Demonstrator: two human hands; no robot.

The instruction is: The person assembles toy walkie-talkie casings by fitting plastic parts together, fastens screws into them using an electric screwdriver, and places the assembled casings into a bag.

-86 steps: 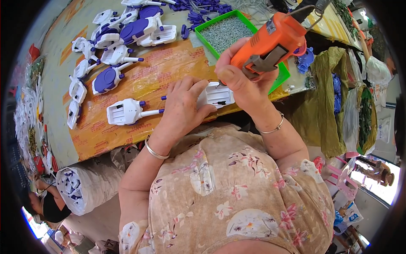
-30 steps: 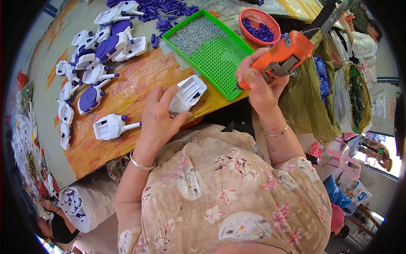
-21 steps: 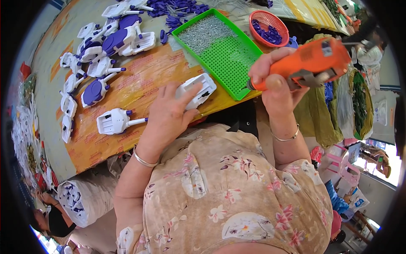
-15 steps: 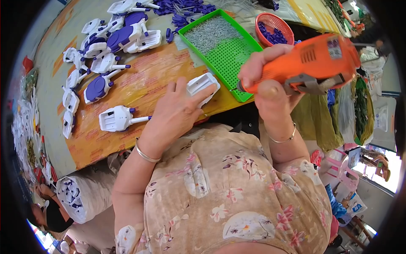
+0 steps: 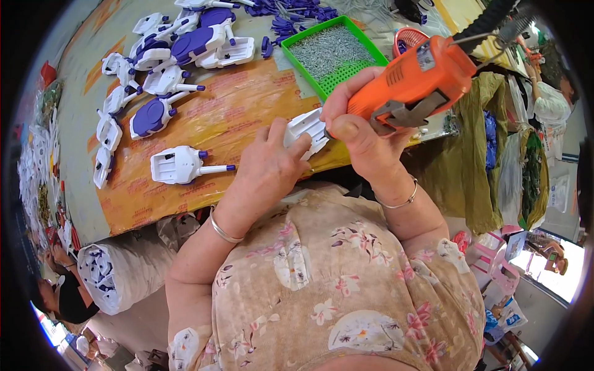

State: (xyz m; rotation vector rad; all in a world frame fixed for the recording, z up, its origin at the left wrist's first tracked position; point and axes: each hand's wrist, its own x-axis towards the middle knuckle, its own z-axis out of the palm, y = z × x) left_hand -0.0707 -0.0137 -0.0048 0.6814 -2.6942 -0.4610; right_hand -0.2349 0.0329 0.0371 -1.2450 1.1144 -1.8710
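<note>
And the right hand [image 5: 365,133] is wrapped firmly round the orange power screwdriver [image 5: 411,86], thumb and forefinger closed near its nose. Half a second ago that nose was over the corner of the green tray [image 5: 302,73]; now it's at the right end of the open white casing [image 5: 306,123], so tool and work are together again! Whether the tip actually touches, or carries a screw, I can't tell. Over on the left hand [image 5: 269,164], the fingers are spread along the casing's left side, the forefinger lying across its edge; whether the thumb pinches from below is hidden. The casing sits near the front edge of the table, on the yellow sheet [image 5: 241,108], its hollow side up. That looks like steadying while the driver lines up. Just left of the hand, a second white casing with a handle [image 5: 176,166] lies alone. Beyond the driver, the tray holds loose screws [image 5: 334,49], with a red basket [image 5: 399,37] partly hidden behind the tool. Farther out, white-and-purple toys [image 5: 192,46] pile up at the far left, beside a heap of small purple pieces [image 5: 297,15].
</note>
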